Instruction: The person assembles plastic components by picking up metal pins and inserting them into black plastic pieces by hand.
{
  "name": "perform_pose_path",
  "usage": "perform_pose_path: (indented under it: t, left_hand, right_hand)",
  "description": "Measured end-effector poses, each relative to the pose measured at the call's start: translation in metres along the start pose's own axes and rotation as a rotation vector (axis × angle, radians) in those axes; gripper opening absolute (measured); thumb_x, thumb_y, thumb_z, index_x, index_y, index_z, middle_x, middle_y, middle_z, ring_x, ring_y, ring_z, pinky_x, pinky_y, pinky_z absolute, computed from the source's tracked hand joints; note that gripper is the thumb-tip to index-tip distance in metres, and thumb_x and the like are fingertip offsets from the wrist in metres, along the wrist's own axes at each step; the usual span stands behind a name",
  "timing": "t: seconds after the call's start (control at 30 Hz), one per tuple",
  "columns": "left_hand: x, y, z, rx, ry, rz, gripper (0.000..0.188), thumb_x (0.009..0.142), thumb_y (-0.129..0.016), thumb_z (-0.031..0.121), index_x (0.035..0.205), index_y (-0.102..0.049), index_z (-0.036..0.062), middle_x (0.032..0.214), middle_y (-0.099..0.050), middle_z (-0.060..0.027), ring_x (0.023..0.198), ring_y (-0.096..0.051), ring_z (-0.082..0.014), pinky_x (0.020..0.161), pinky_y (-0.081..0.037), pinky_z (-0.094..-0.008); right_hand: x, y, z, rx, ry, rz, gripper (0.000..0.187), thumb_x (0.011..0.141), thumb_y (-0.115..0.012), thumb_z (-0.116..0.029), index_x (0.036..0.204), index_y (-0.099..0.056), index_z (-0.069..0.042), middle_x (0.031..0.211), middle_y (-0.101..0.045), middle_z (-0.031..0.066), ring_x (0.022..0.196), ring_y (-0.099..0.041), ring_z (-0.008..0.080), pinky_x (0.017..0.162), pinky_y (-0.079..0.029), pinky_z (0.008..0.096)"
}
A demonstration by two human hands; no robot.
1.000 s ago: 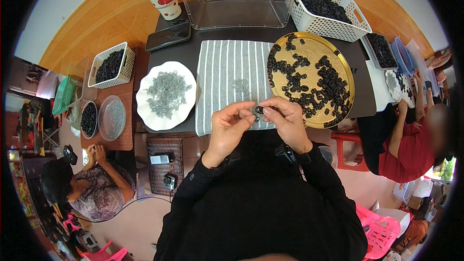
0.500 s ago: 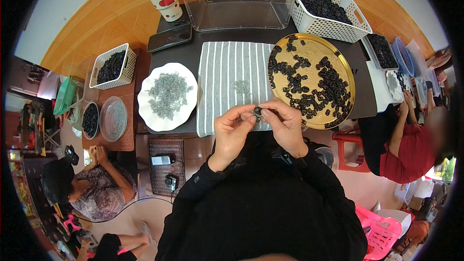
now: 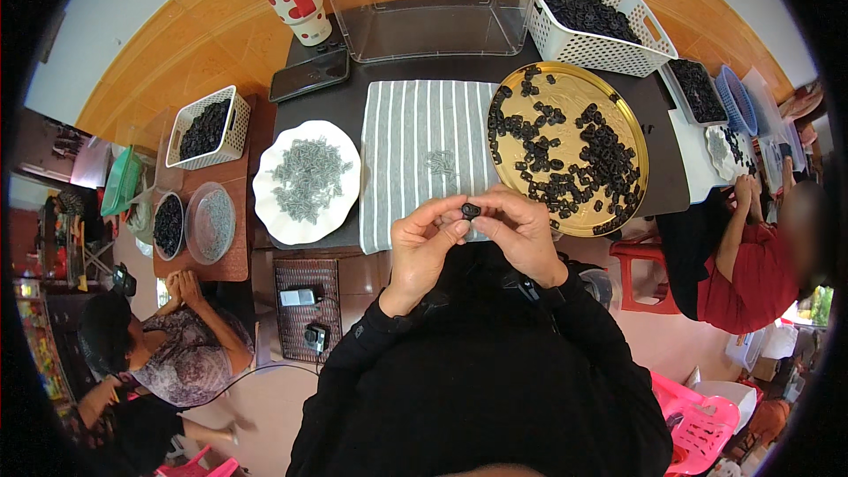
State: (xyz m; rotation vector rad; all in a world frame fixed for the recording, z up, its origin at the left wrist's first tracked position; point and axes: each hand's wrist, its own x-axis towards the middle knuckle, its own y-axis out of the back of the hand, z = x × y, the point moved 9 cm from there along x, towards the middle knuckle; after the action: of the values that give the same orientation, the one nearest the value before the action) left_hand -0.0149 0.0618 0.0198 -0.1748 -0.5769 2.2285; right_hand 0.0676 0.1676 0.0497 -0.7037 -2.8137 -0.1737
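Note:
Between the fingertips of both hands I hold a small black plastic piece (image 3: 471,211), rounded and shaped like a cord lock. My left hand (image 3: 426,245) pinches it from the left with thumb and forefinger. From the other side, my right hand (image 3: 525,231) pinches it too. Both hands are over the near edge of a grey and white striped cloth (image 3: 397,137). Beyond them on the cloth lies a small pile of thin silvery pieces, like little springs (image 3: 439,162). Right of the cloth, a round gold tray (image 3: 570,84) carries many similar black pieces.
A white scalloped plate (image 3: 265,199) of silvery pieces stands left of the cloth. Behind are a clear box (image 3: 433,31), a phone (image 3: 309,75), a dotted tumbler (image 3: 296,0) and a white basket (image 3: 565,40) of black pieces. People sit at both sides.
The black piece has turned between my fingertips and now shows more of its side. My hands stay nearly in place. At lower left, another person has shifted.

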Motion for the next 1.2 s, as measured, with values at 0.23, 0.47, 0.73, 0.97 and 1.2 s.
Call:
perform_pose_path:
  t: [0.23, 0.47, 0.73, 0.97, 1.2]
  left_hand:
    - [-0.003, 0.003, -0.004, -0.015, -0.013, 0.028, 0.029, 0.085, -0.064, -0.007, 0.113, -0.065, -0.0018, 0.087, -0.064, -0.0049, 0.071, -0.056, -0.0094, 0.064, -0.048, -0.0213]
    - [-0.005, -0.001, 0.001, 0.02, -0.041, -0.006, 0.03, 0.084, -0.063, -0.008, 0.114, -0.065, -0.0016, 0.088, -0.062, -0.0057, 0.072, -0.056, -0.0102, 0.063, -0.047, -0.0213]
    - [-0.004, -0.005, 0.005, 0.042, -0.063, -0.025, 0.03, 0.084, -0.063, -0.008, 0.113, -0.066, -0.0014, 0.086, -0.062, -0.0063, 0.072, -0.057, -0.0111, 0.062, -0.046, -0.0212]
    - [-0.007, -0.008, 0.011, 0.11, -0.11, -0.011, 0.026, 0.084, -0.063, -0.007, 0.109, -0.066, -0.0026, 0.084, -0.062, -0.0065, 0.07, -0.057, -0.0106, 0.059, -0.046, -0.0212]
    - [-0.011, -0.01, 0.013, 0.106, -0.143, 0.006, 0.023, 0.085, -0.063, -0.007, 0.108, -0.066, -0.0037, 0.086, -0.062, -0.0071, 0.07, -0.056, -0.0104, 0.06, -0.046, -0.021]
  right_hand:
    - [-0.002, -0.006, -0.014, -0.095, 0.121, -0.031, 0.035, 0.078, -0.067, 0.008, 0.112, -0.062, 0.001, 0.09, -0.059, 0.0077, 0.075, -0.059, 0.0146, 0.066, -0.048, 0.0247]
    - [-0.007, -0.004, -0.019, -0.202, 0.215, 0.043, 0.035, 0.076, -0.069, 0.005, 0.11, -0.064, 0.001, 0.089, -0.061, 0.0078, 0.074, -0.059, 0.0157, 0.064, -0.047, 0.0255]
    - [-0.008, -0.003, -0.024, -0.237, 0.221, 0.028, 0.034, 0.078, -0.067, 0.007, 0.111, -0.062, 0.002, 0.09, -0.06, 0.0096, 0.076, -0.06, 0.0176, 0.064, -0.048, 0.0263]
    - [-0.012, -0.006, -0.039, -0.339, 0.344, 0.024, 0.031, 0.077, -0.066, 0.009, 0.108, -0.06, 0.006, 0.09, -0.058, 0.0133, 0.073, -0.059, 0.0222, 0.062, -0.047, 0.0278]
    - [-0.015, -0.008, -0.043, -0.315, 0.369, 0.052, 0.031, 0.077, -0.065, 0.01, 0.107, -0.06, 0.006, 0.09, -0.058, 0.0137, 0.071, -0.059, 0.0226, 0.061, -0.047, 0.0278]
